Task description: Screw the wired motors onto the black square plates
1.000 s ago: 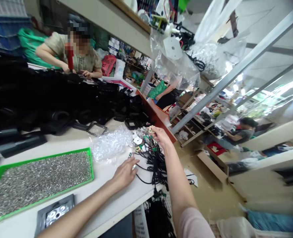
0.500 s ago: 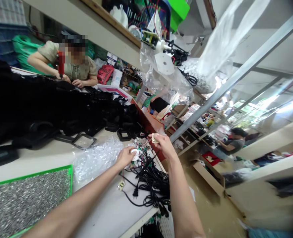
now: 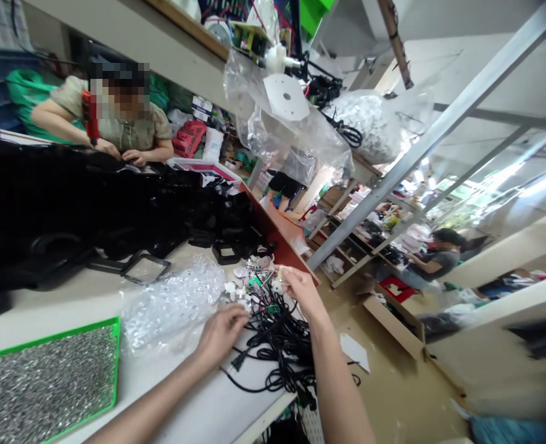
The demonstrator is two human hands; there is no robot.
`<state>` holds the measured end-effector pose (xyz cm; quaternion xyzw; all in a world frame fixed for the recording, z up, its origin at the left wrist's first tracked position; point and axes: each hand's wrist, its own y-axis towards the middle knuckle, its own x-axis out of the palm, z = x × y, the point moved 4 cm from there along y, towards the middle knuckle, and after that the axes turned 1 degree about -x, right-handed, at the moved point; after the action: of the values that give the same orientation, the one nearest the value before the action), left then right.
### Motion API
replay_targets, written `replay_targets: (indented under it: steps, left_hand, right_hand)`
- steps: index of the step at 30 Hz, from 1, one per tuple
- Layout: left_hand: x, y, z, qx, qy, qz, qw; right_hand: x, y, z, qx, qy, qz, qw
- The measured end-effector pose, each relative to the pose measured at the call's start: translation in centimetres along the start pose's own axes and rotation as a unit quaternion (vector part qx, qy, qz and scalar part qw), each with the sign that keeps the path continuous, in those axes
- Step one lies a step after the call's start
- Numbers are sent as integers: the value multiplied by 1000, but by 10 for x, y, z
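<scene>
My right hand [image 3: 299, 291] pinches a small cream-coloured board [image 3: 281, 275] above the far end of the heap. Closer to me, my left hand [image 3: 221, 333] is closed, its fingertips curled down at the left edge of the black cables [image 3: 277, 351]; what they grip is hidden. Beyond the cables lie small green circuit boards [image 3: 273, 309] and white plastic parts [image 3: 235, 290], mixed with thin wires. A black plug [image 3: 238, 362] rests on the table just right of my left hand.
A clear plastic bag [image 3: 175, 302] lies left of my hands. A green-rimmed tray [image 3: 116, 364] holds many small metal pieces. Black housings [image 3: 115, 209] are piled behind. Across the table a person [image 3: 134, 132] works with a red tool. A metal post [image 3: 360, 216] slants at right.
My left hand has moved back towards me, away from the white round part, down to the cables. My right hand has lowered slightly, still with the cream board. The view has shifted a little.
</scene>
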<state>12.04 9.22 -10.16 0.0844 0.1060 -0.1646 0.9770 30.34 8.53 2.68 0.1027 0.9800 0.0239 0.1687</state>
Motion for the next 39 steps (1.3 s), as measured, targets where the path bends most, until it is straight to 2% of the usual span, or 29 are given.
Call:
replay_targets:
  steps: [3, 4, 6, 8, 10, 15, 18, 22, 25, 28, 32, 35, 37, 39]
  left_hand:
    - [21, -19, 1, 33, 106, -91, 990]
    - [24, -21, -1, 25, 132, -94, 986]
    - [22, -16, -6, -6, 153, -57, 987]
    - [15, -4, -7, -30, 166, -3, 986]
    - [11, 11, -4, -36, 180, 19, 983]
    - [17, 35, 12, -9, 222, -59, 973]
    - [18, 35, 21, 9, 263, -83, 961]
    - [7, 33, 32, 15, 325, -105, 940]
    - [-8, 33, 42, 9, 363, -126, 923]
    - [-20, 33, 58, 14, 378, -148, 914]
    - [-36, 26, 86, 56, 354, -159, 920]
    - [-53, 12, 104, 63, 270, -159, 948]
    - [-67, -5, 108, 29, 153, -161, 975]
    - [-79, -28, 104, -35, 25, -161, 986]
  right_hand:
    - [11, -1, -7, 3, 7, -45, 999]
    - [13, -2, -10, 2, 5, -53, 999]
    - [13, -7, -16, -2, 12, -68, 998]
    - [13, -12, -21, -9, 28, -83, 996]
    - [15, -18, -27, -18, 34, -103, 994]
    - [23, -24, -39, -47, -12, -146, 988]
    - [11, -24, -35, -52, -41, -97, 993]
    - [-21, -28, -17, -19, -92, -20, 995]
    - [-39, -37, -4, 32, -126, -36, 991]
    - [-41, -47, -4, 53, -118, -90, 988]
    - [-27, -59, -24, 13, -189, -154, 970]
    - [-21, -69, -45, -17, -248, -163, 955]
    - [-24, -78, -63, -47, -236, -129, 962]
    - [-26, -89, -82, -83, -198, -111, 970]
